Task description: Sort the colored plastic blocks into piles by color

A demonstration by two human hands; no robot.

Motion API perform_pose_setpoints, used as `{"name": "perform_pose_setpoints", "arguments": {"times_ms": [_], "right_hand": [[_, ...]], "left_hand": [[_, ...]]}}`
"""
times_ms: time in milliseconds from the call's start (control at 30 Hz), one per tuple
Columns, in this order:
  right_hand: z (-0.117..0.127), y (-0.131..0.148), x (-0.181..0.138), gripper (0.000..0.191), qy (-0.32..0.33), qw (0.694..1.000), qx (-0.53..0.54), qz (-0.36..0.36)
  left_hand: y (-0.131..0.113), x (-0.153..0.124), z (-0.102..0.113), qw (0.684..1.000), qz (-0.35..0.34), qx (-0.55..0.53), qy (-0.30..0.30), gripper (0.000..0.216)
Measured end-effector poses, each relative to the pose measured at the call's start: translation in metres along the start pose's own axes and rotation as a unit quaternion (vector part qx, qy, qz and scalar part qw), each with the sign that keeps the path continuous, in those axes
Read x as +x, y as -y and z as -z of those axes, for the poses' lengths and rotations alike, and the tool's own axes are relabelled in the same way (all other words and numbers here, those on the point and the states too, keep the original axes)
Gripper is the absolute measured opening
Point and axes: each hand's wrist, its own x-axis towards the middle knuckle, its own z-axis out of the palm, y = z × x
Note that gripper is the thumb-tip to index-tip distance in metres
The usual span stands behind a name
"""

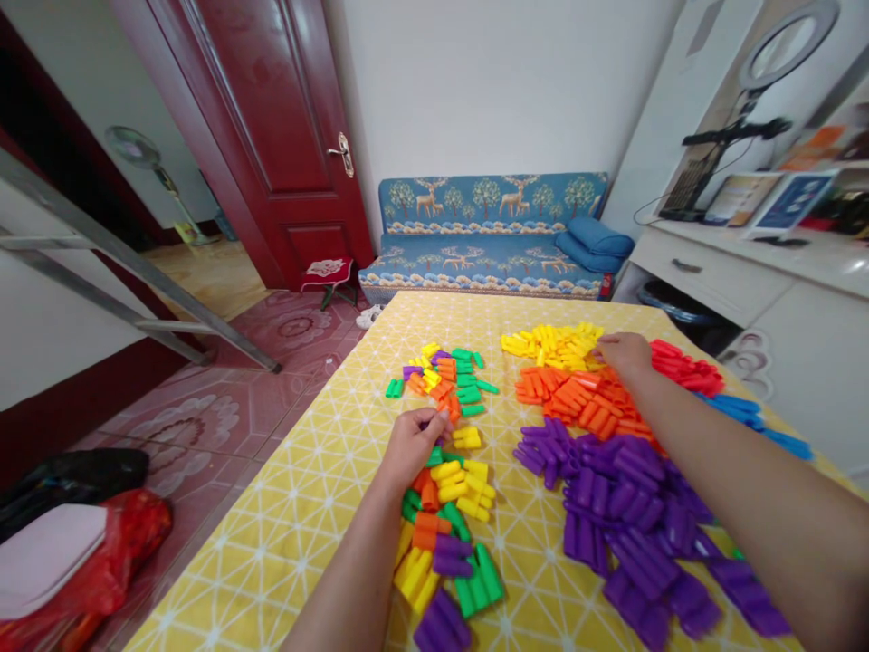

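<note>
A blue deer-patterned fabric sofa stands upper centre, a dark-red panelled door upper left, a grey ring light upper right.

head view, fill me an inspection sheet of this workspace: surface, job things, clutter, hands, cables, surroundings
Surface: table under a yellow patterned cloth.
Job's things: mixed plastic pieces on the left side; on the right, a yellow pile, orange pile, purple pile, red pieces and blue pieces.
Clutter: red bag and black bag on the floor at left.
Hands: left hand at the mixed pieces, right hand at the yellow pile's edge; whether either grips a piece cannot be told.
Cables: thin dark cord by the ring light stand; on the table, nothing seen.
Surroundings: blue sofa, red door, white cabinet.
</note>
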Motion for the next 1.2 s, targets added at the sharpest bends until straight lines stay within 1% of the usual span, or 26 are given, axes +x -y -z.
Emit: {"name": "perform_pose_setpoints", "arguments": {"times_ms": [100, 167, 267, 333, 367, 400, 433, 467, 500, 567, 600, 633, 700, 767, 833, 900, 967, 1033, 1100, 1200], "right_hand": [[-0.001, -0.002, 0.001, 0.017, 0.008, 0.997, -0.038, -0.064], [0.003, 0.0, -0.002, 0.012, 0.012, 0.996, -0.046, -0.074], [0.013, 0.016, -0.013, 0.005, 0.004, 0.997, -0.045, -0.055], [0.019, 0.035, -0.028, 0.015, -0.007, 0.999, -0.034, -0.023], [0.022, 0.046, -0.04, 0.021, -0.008, 1.0, -0.017, 0.007], [0.024, 0.059, -0.055, 0.024, -0.004, 0.999, 0.005, 0.038], [0.025, 0.071, -0.074, 0.026, 0.009, 0.995, 0.041, 0.086], [0.027, 0.084, -0.096, 0.024, 0.032, 0.987, 0.084, 0.129], [0.027, 0.095, -0.121, 0.022, 0.065, 0.978, 0.126, 0.155], [0.028, 0.111, -0.176, 0.018, 0.16, 0.951, 0.179, 0.193], [0.027, 0.115, -0.202, 0.017, 0.207, 0.939, 0.179, 0.209], [0.026, 0.118, -0.227, 0.015, 0.239, 0.929, 0.174, 0.224], [0.023, 0.116, -0.266, 0.018, 0.254, 0.924, 0.152, 0.243], [0.019, 0.111, -0.291, 0.023, 0.245, 0.927, 0.136, 0.249], [0.015, 0.106, -0.303, 0.026, 0.226, 0.931, 0.133, 0.253], [0.014, 0.104, -0.309, 0.026, 0.206, 0.93, 0.14, 0.271], [0.015, 0.105, -0.312, 0.022, 0.196, 0.919, 0.156, 0.304], [0.019, 0.108, -0.315, 0.019, 0.199, 0.906, 0.165, 0.335], [0.021, 0.111, -0.317, 0.021, 0.205, 0.9, 0.156, 0.352], [0.021, 0.113, -0.318, 0.035, 0.222, 0.898, 0.106, 0.366]], "left_hand": [[0.0, 0.0, 0.001, 1.0, 0.001, -0.001, -0.005, 0.036], [0.0, 0.0, 0.001, 1.0, -0.001, 0.004, -0.007, 0.035], [0.0, 0.0, 0.002, 1.0, -0.009, 0.013, -0.004, 0.034], [0.0, 0.001, 0.002, 1.0, -0.012, 0.017, -0.004, 0.035], [0.0, 0.001, 0.002, 1.0, -0.013, 0.019, -0.006, 0.035], [0.0, 0.001, 0.001, 1.0, -0.013, 0.022, -0.009, 0.035], [0.001, 0.001, 0.001, 1.0, -0.013, 0.024, -0.012, 0.035], [0.001, 0.001, 0.001, 0.999, -0.013, 0.028, -0.013, 0.035], [0.001, 0.001, 0.001, 0.999, -0.014, 0.03, -0.013, 0.035], [0.002, 0.002, 0.001, 0.999, -0.017, 0.033, -0.012, 0.035], [0.002, 0.001, 0.001, 0.999, -0.02, 0.033, -0.011, 0.035], [0.001, 0.001, 0.001, 0.999, -0.024, 0.033, -0.012, 0.034], [0.001, 0.001, 0.002, 0.999, -0.032, 0.032, -0.015, 0.034], [0.0, 0.001, 0.001, 0.999, -0.034, 0.032, -0.018, 0.034], [0.0, 0.001, 0.001, 0.999, -0.032, 0.027, -0.018, 0.035], [0.001, 0.002, 0.001, 0.999, -0.028, 0.014, -0.018, 0.036], [0.001, 0.001, 0.002, 1.0, -0.016, -0.015, -0.021, 0.038], [0.001, 0.001, 0.004, 0.997, 0.0, -0.07, -0.017, 0.04], [-0.001, 0.001, 0.008, 0.989, 0.022, -0.147, 0.002, 0.044], [-0.01, 0.0, 0.015, 0.972, 0.051, -0.224, 0.05, 0.053]]}}
